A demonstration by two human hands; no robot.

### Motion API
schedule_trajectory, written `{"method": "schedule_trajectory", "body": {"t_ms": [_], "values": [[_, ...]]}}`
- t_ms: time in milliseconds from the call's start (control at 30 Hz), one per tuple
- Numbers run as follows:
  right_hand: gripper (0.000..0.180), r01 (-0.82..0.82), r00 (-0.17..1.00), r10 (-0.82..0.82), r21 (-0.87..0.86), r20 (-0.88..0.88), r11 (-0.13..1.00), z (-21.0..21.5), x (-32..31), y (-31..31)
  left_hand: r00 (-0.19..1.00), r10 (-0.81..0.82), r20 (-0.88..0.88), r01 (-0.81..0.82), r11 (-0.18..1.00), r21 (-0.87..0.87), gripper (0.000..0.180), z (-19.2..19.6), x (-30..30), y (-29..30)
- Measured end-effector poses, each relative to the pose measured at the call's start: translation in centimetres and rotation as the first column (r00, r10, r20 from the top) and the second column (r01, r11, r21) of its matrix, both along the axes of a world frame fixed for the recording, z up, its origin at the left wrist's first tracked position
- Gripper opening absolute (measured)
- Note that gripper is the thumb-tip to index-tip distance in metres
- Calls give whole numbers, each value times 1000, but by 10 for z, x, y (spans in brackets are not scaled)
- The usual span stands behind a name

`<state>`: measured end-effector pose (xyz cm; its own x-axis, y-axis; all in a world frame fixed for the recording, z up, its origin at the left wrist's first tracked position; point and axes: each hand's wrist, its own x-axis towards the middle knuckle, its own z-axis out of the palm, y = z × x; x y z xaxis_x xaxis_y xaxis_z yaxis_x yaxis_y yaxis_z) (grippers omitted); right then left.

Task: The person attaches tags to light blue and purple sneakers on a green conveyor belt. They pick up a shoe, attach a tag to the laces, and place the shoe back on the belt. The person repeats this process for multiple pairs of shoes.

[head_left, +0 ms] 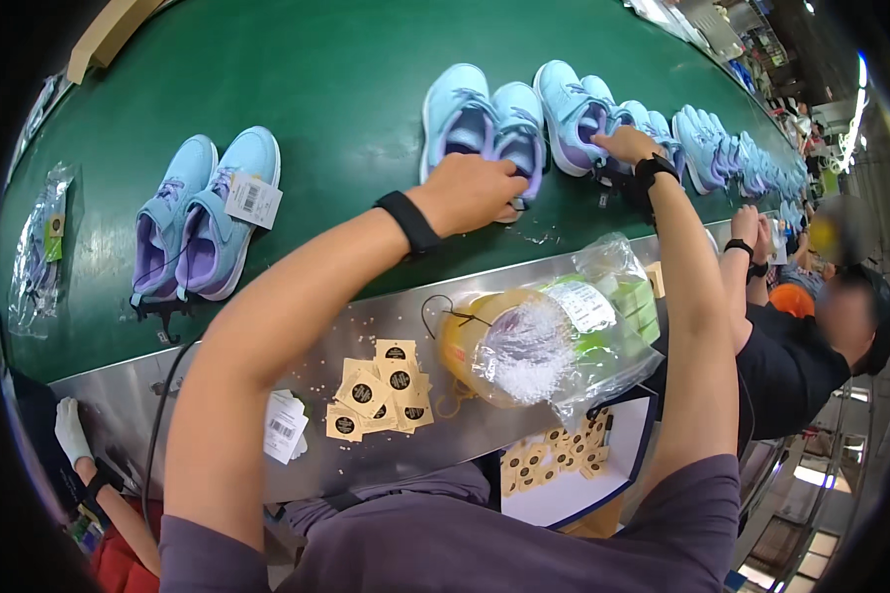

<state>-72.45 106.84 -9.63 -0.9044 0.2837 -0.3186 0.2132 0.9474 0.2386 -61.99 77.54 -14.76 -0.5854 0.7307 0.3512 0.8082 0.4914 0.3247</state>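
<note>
My left hand (472,194) is closed over the heels of a light blue pair of sneakers (463,99) with purple linings, resting on the green belt. Farther right, my right hand (630,145) grips the heel end of a second, matching pair of sneakers (567,96); its fingertips are partly hidden. A third pair of sneakers (250,155) stands at the left, apart from both hands, with a white tag (254,201) hanging from it. Both wrists wear black bands.
A metal ledge carries tan cards (364,391), white tags (285,427) and a plastic bag (603,326) beside a yellow container. An open box (630,435) holds more cards. More sneakers (702,148) line the belt rightward. A co-worker's arm (738,267) is at right, a gloved hand (71,431) lower left.
</note>
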Motion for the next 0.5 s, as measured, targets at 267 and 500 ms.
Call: {"method": "schedule_trajectory", "body": {"t_ms": [267,500], "values": [[34,-292,953,282,-578,-109,762,-9,30,-51,981,164,105,-158,985,-65,24,3,-1,-104],[24,-216,940,340,-732,23,647,-1,68,-115,981,166,-96,-173,983,-65,22,15,3,-125]]}}
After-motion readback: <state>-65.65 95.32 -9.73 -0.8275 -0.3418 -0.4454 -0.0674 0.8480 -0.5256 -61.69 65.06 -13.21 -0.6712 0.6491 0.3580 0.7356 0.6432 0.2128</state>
